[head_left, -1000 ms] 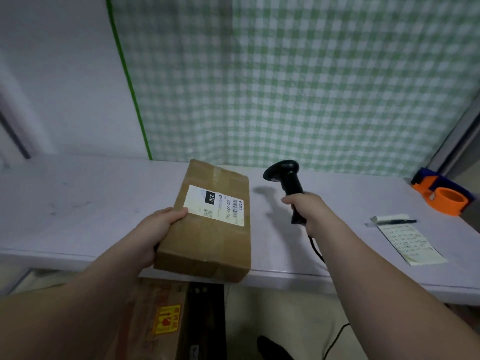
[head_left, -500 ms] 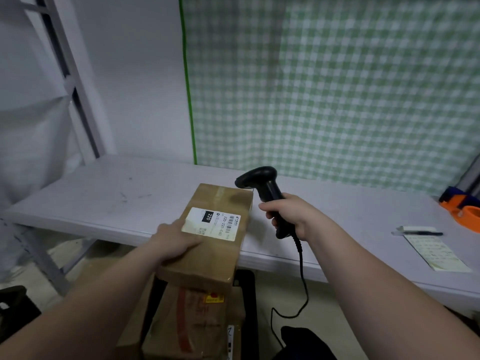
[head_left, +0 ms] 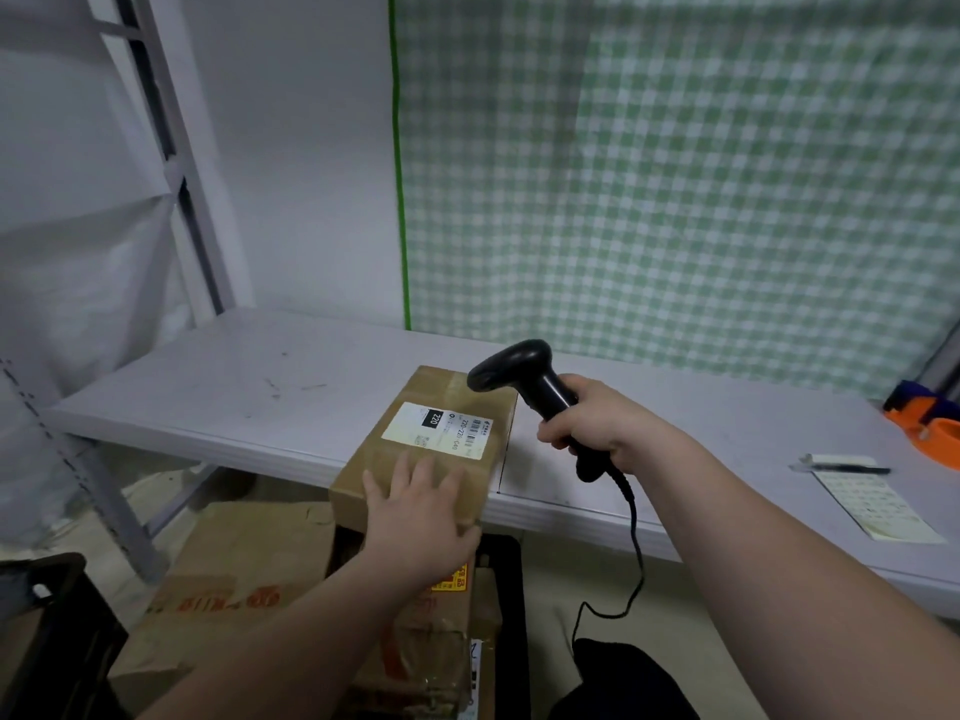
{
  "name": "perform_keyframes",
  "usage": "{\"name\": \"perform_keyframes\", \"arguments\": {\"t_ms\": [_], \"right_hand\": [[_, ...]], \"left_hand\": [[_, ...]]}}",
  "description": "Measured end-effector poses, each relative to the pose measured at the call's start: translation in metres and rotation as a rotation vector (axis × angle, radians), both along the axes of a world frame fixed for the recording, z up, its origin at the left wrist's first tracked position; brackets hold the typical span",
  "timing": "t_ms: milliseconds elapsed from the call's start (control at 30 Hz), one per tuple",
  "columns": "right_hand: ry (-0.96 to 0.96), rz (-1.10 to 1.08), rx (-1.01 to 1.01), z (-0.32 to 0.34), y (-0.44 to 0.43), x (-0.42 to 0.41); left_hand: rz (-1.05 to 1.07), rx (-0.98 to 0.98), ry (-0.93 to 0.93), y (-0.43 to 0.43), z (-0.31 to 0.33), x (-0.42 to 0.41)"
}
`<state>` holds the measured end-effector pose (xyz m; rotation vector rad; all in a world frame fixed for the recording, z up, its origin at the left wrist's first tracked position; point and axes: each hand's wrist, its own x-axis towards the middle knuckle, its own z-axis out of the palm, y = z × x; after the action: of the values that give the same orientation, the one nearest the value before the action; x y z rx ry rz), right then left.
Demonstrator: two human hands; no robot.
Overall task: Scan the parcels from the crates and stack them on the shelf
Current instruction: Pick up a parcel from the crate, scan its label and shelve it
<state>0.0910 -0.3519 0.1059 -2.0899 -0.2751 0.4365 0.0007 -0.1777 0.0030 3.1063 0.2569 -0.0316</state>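
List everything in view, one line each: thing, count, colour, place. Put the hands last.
parcel: one, brown with a white label, on the table's front edge, overhanging it
scanner: one, black, corded, held over the parcel's far end
table: one, white, across the middle
tape dispenser: one, orange and blue, far right of the table
pen: one, dark, on the table at right
paper sheet: one, pale, beside the pen
cartons: at least two, brown, below the table
crate: one, black, lower left corner
shelf frame: one, grey metal, left
checked cloth: one, green and white, behind the table
left hand: flat on the parcel's near end
right hand: grips the scanner's handle
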Motion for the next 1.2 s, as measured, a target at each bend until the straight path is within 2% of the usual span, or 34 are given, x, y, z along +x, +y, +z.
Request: {"name": "perform_keyframes", "arguments": {"t_ms": [200,567,833,933,1033,1133,1200], "right_hand": [[0.077,-0.031,0.072,0.003,0.003,-0.001],[0.123,-0.026,-0.122,-0.001,0.016,-0.001],[0.161,-0.029,-0.147,-0.002,0.013,0.0],[0.158,-0.013,-0.149,-0.001,0.012,-0.001],[0.15,-0.005,-0.156,-0.001,0.011,-0.001],[0.148,0.003,-0.149,-0.001,0.009,-0.002],[0.149,0.008,-0.123,-0.002,0.008,-0.004]], "left_hand": [[0.07,-0.101,-0.018,0.035,-0.003,0.0],[0.02,-0.38,-0.103,0.056,-0.008,-0.004],[0.239,-0.569,-0.22,0.056,-0.014,-0.007],[0.366,-0.767,-0.275,0.06,-0.014,-0.006],[0.554,-1.136,-0.277,0.06,-0.011,-0.004],[0.746,-1.661,-0.112,0.057,-0.006,-0.005],[0.813,-1.832,-0.032,0.056,-0.007,-0.005]]}}
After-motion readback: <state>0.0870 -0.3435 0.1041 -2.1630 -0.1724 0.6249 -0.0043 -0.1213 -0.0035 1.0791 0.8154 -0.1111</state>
